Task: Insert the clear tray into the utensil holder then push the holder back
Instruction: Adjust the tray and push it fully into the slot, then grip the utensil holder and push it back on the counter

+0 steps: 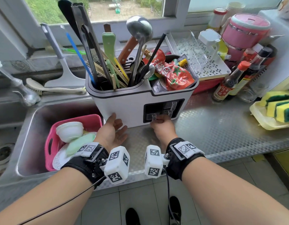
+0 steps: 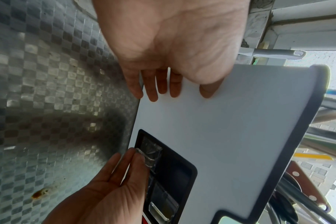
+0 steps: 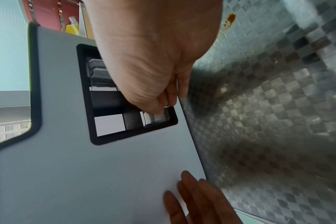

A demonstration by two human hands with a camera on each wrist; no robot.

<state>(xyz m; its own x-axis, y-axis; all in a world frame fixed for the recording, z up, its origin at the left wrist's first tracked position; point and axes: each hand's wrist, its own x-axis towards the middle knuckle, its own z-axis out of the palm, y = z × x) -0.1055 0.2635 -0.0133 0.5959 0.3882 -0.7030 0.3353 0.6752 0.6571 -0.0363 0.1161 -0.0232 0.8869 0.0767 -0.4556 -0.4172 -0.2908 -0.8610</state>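
Head view: the clear tray [image 1: 158, 116] is seen mostly slid into the dark slot low on the utensil holder [image 1: 124, 104], its tab pinched by the right hand [image 1: 163, 127]. The holder's front is steadied by the flat, open-fingered left hand [image 1: 112, 129]. Looks like the last bit of seating and the push back are still to be done.

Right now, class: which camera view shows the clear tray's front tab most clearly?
The left wrist view: the clear tray sits in the holder's dark opening, its tab pinched by the right hand. In the right wrist view the hand covers most of it. The head view shows it small above the knuckles.
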